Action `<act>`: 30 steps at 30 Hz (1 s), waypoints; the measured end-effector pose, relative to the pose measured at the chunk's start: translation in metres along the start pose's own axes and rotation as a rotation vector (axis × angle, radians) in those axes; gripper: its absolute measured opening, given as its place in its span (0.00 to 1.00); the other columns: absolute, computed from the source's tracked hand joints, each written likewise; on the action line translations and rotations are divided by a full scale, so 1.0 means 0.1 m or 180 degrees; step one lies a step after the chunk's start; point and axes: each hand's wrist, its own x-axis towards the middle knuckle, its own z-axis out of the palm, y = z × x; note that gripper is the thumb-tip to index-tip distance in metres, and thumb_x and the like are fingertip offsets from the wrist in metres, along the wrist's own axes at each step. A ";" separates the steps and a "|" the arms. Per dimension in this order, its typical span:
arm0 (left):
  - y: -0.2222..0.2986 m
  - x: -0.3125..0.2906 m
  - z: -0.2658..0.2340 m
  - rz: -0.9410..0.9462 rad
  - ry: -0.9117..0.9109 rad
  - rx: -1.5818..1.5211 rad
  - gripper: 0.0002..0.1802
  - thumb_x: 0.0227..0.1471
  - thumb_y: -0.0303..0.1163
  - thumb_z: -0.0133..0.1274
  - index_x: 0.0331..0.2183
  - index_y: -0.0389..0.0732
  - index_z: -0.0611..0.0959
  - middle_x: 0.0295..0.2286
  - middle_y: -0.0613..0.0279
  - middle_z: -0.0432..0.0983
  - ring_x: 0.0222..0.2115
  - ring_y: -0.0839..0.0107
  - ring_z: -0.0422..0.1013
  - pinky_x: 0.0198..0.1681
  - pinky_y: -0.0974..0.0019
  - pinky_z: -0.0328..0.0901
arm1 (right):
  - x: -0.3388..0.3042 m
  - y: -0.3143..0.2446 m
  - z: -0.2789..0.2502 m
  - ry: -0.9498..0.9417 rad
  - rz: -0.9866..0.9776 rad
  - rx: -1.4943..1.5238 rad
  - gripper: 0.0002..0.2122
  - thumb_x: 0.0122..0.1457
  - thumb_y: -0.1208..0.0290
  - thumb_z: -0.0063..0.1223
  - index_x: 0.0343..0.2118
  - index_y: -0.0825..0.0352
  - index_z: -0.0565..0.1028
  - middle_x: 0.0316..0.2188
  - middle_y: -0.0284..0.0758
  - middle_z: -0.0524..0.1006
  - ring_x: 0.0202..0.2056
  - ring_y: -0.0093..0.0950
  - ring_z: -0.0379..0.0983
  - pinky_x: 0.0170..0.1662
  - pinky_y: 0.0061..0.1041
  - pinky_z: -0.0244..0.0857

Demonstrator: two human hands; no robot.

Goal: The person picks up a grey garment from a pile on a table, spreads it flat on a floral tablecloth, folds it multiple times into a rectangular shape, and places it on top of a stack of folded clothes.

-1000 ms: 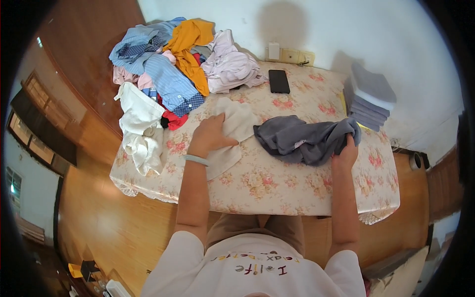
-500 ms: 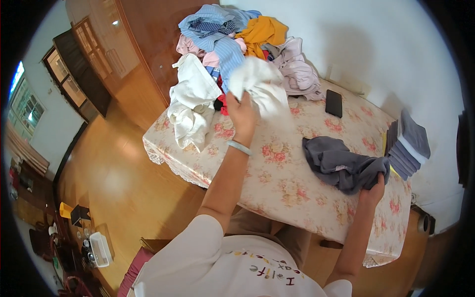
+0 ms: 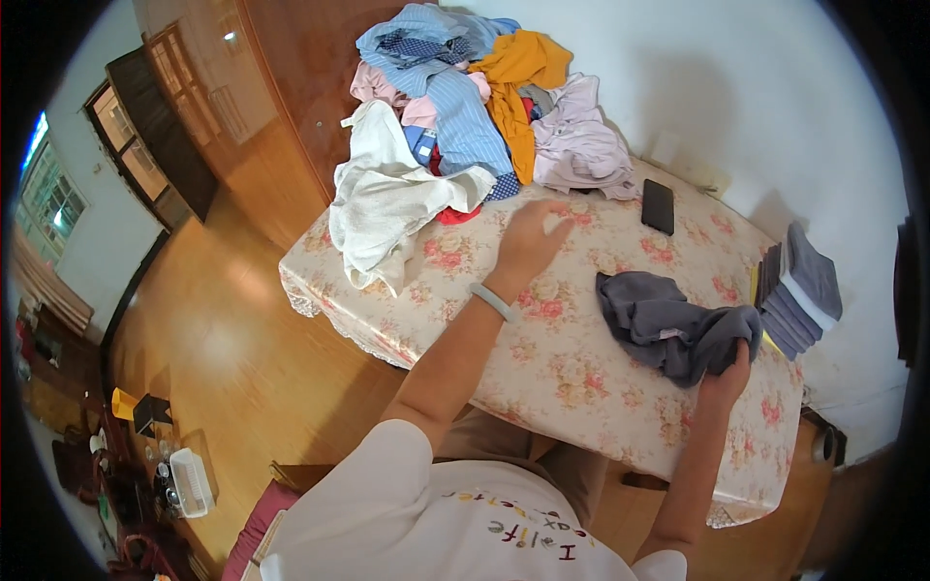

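My left hand (image 3: 528, 244) hovers over the middle of the table, fingers apart and nothing in them. Just beyond it is a heap of laundry, with a crumpled white cloth (image 3: 383, 198) at its near left side. My right hand (image 3: 727, 380) grips the near right edge of a rumpled dark grey towel (image 3: 659, 324), which lies loosely on the floral tablecloth (image 3: 547, 363). A stack of folded grey towels (image 3: 796, 286), with one white layer in it, stands beyond the right hand near the wall.
The heap also holds a blue striped shirt (image 3: 465, 116), a mustard garment (image 3: 518, 73) and a pale lilac garment (image 3: 581, 145). A black phone (image 3: 657, 207) lies near the wall. A wooden cabinet (image 3: 300, 87) borders the table at the back left.
My left hand has let go of the white cloth, which now lies on the left of the heap, and has moved right and nearer. The right hand keeps hold of the grey towel.
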 end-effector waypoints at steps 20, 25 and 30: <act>0.75 -0.57 0.53 0.1058 -0.2864 0.1117 0.25 0.42 0.32 0.60 0.45 0.39 0.77 0.34 0.53 0.76 0.39 0.54 0.71 0.43 0.56 0.66 | -0.50 0.09 0.08 -0.2448 0.0352 -0.0790 0.20 0.52 0.78 0.52 0.51 0.71 0.72 0.46 0.37 0.76 0.49 0.30 0.72 0.55 0.31 0.64; 0.77 -0.44 0.35 0.0640 -0.1868 0.0690 0.16 0.45 0.31 0.54 0.40 0.40 0.79 0.35 0.54 0.77 0.37 0.52 0.72 0.41 0.53 0.67 | -0.32 -0.06 0.00 -0.1582 0.0079 -0.0058 0.18 0.56 0.73 0.49 0.51 0.70 0.71 0.48 0.36 0.74 0.51 0.30 0.70 0.55 0.32 0.63; 0.58 -0.25 0.34 0.0332 -0.0262 -0.0061 0.12 0.49 0.28 0.50 0.38 0.39 0.79 0.32 0.50 0.76 0.34 0.54 0.74 0.39 0.57 0.68 | -0.31 -0.39 0.12 -0.1180 -0.0058 0.0640 0.22 0.64 0.61 0.44 0.55 0.71 0.66 0.51 0.40 0.72 0.53 0.35 0.69 0.58 0.36 0.61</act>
